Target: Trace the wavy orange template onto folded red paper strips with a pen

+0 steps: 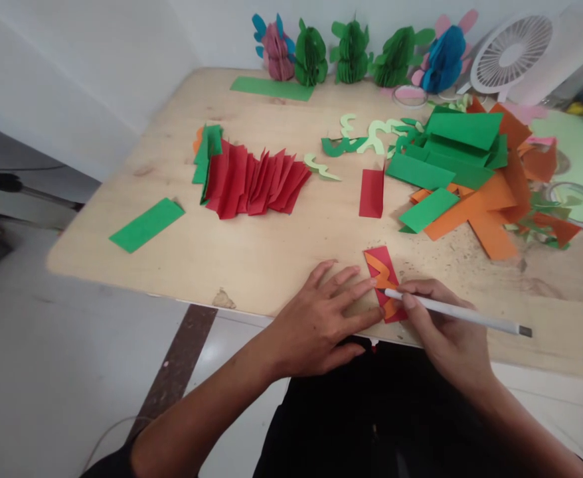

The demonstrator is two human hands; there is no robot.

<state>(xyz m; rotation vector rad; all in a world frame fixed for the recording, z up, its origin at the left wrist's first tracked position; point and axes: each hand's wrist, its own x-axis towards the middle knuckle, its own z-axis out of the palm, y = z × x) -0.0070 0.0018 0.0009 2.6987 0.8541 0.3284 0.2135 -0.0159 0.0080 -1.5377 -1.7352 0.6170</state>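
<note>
My right hand (pixel 445 325) grips a white pen (pixel 463 311), its dark tip at an orange paper cutout (pixel 380 268) with a wavy edge. That cutout lies on a folded red paper strip (pixel 385 255) near the table's front edge. Fingers spread, my left hand (pixel 329 318) rests flat on the table, two fingertips pressing on the cutout and strip. Another folded red paper (pixel 372 192) sits just beyond them. To the left stands a row of folded red papers (pixel 256 179), with green folded papers (pixel 208 154) at its left end.
Green folded papers (pixel 463 129) and orange papers (pixel 491 206) are heaped at the right. Pale green scraps (pixel 376 135) lie mid-table. One green strip (pixel 147 224) is near the left edge. Several paper figures (pixel 354 53) and a white fan (pixel 510 56) stand along the back.
</note>
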